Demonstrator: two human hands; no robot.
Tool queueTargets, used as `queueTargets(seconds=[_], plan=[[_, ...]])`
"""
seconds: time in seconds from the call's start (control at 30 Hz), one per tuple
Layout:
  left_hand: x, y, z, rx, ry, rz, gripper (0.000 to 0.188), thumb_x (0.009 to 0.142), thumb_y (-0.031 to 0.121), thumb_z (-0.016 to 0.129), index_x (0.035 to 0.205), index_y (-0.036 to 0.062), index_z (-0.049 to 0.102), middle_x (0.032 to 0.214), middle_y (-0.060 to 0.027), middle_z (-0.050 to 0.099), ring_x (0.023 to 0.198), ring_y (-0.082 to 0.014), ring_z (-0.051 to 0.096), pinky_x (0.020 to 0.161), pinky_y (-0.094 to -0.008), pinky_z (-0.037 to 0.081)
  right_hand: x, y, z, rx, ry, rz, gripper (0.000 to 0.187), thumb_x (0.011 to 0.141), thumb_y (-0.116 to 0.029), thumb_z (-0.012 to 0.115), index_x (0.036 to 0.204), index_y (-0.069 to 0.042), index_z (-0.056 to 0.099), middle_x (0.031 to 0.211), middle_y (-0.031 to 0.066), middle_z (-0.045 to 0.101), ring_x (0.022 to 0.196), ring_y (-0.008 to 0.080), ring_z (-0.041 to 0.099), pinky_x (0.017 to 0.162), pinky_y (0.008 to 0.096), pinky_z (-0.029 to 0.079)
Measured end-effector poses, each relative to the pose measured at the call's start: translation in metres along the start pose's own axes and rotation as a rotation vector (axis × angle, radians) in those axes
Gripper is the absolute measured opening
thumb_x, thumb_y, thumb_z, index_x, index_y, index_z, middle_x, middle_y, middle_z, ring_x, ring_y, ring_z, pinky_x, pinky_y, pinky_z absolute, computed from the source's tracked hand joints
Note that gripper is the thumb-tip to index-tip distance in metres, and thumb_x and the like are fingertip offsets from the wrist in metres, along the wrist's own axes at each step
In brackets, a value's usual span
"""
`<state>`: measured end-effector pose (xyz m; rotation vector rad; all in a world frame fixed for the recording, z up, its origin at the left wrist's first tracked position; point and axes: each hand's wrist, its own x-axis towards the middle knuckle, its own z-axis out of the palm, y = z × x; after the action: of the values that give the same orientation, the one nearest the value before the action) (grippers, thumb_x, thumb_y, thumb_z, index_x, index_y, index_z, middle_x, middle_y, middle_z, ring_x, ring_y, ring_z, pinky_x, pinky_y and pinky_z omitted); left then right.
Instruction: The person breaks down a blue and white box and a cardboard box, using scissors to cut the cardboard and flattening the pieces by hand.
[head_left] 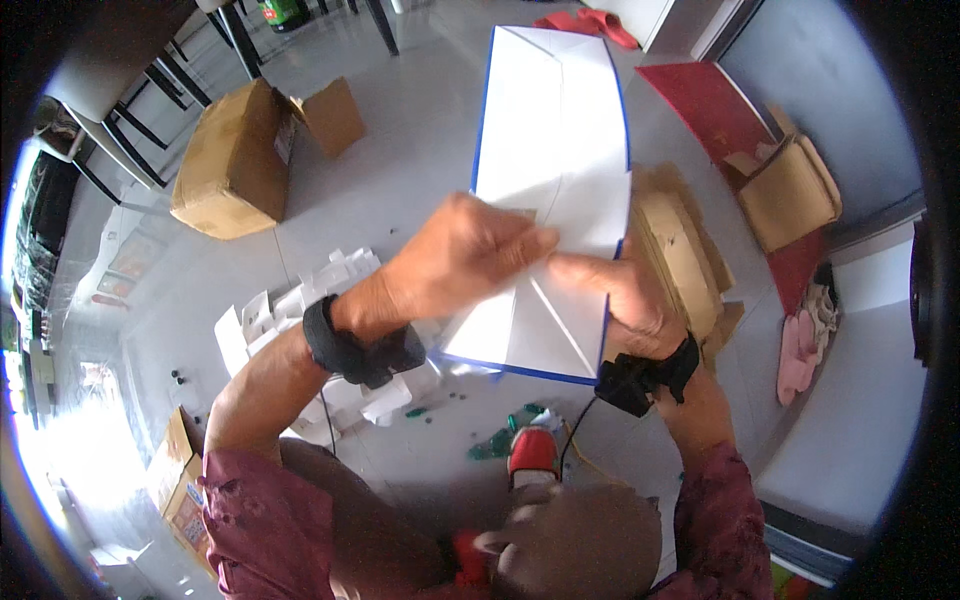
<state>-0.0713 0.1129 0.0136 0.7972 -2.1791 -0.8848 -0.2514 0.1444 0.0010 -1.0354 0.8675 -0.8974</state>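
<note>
In front of me I hold up a white cardboard box [555, 120] with blue edges, its creased inner side facing me. My left hand [470, 250] is closed, its fingers bent at the middle of the box. My right hand [625, 300] grips the right edge, its thumb lying across the white panel. The fingers behind the panel are hidden, and both hands are slightly blurred. Each wrist wears a black strap with a small device.
White cartons [270, 320] lie in a pile at the left. Small green pieces [492, 445] are scattered by my red shoe [533, 450]. Brown cardboard boxes stand at the far left [235, 160], right [680, 260] and on a red mat [790, 190]. Pink slippers [797, 350] lie along the right wall.
</note>
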Motion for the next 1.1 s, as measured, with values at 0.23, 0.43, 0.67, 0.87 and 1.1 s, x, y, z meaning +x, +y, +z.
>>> queueTargets(seconds=[0.23, 0.43, 0.67, 0.87, 1.1], plan=[[-0.007, 0.018, 0.009, -0.698, -0.005, -0.209, 0.031, 0.087, 0.021, 0.053, 0.067, -0.0013, 0.060, 0.061, -0.0010, 0.056, 0.053, -0.0046, 0.047, 0.046, -0.0235, 0.039, -0.021, 0.008, 0.015, 0.242, 0.027, -0.160, 0.043, 0.073, -0.012, 0.057, 0.112, 0.001, 0.043, 0.089, 0.0105, 0.055, 0.077, 0.0174, 0.055, 0.065, 0.0276, 0.046], [-0.002, 0.026, 0.005, -1.084, 0.113, -0.333, 0.030, 0.084, 0.028, 0.055, 0.069, 0.0020, 0.057, 0.059, 0.0015, 0.054, 0.049, -0.0036, 0.045, 0.043, -0.0211, 0.036, -0.028, 0.041, 0.003, 0.196, 0.084, -0.127, 0.037, 0.074, -0.010, 0.053, 0.108, 0.004, 0.048, 0.098, 0.0142, 0.057, 0.085, 0.0196, 0.057, 0.074, 0.0301, 0.048], [-0.004, 0.020, -0.015, -0.556, 0.125, -0.267, 0.023, 0.083, 0.012, 0.051, 0.063, 0.0010, 0.055, 0.056, 0.0018, 0.051, 0.049, -0.0025, 0.042, 0.043, -0.0208, 0.034, -0.018, 0.005, -0.002, -0.014, 0.025, -0.279, 0.042, 0.070, -0.015, 0.064, 0.107, 0.001, 0.051, 0.095, 0.0114, 0.056, 0.083, 0.0208, 0.056, 0.072, 0.0308, 0.048], [0.002, 0.015, -0.005, 0.011, -0.038, -0.141, 0.024, 0.074, 0.013, 0.062, 0.084, -0.0056, 0.051, 0.069, -0.0107, 0.057, 0.059, -0.0176, 0.054, 0.052, -0.0313, 0.045, -0.020, -0.016, -0.023, -0.727, -0.099, -0.274, 0.039, 0.072, -0.015, 0.062, 0.106, 0.002, 0.051, 0.093, 0.0132, 0.057, 0.083, 0.0213, 0.056, 0.072, 0.0314, 0.046], [0.000, 0.002, 0.005, -0.167, 0.079, -0.210, 0.039, 0.073, 0.008, 0.062, 0.107, -0.0037, 0.046, 0.103, -0.0151, 0.052, 0.100, -0.0213, 0.052, 0.082, -0.0331, 0.047, -0.011, 0.002, -0.035, -0.480, -0.068, -0.356, 0.043, 0.069, -0.019, 0.065, 0.105, 0.002, 0.052, 0.092, 0.0127, 0.059, 0.082, 0.0204, 0.057, 0.074, 0.0319, 0.046]])
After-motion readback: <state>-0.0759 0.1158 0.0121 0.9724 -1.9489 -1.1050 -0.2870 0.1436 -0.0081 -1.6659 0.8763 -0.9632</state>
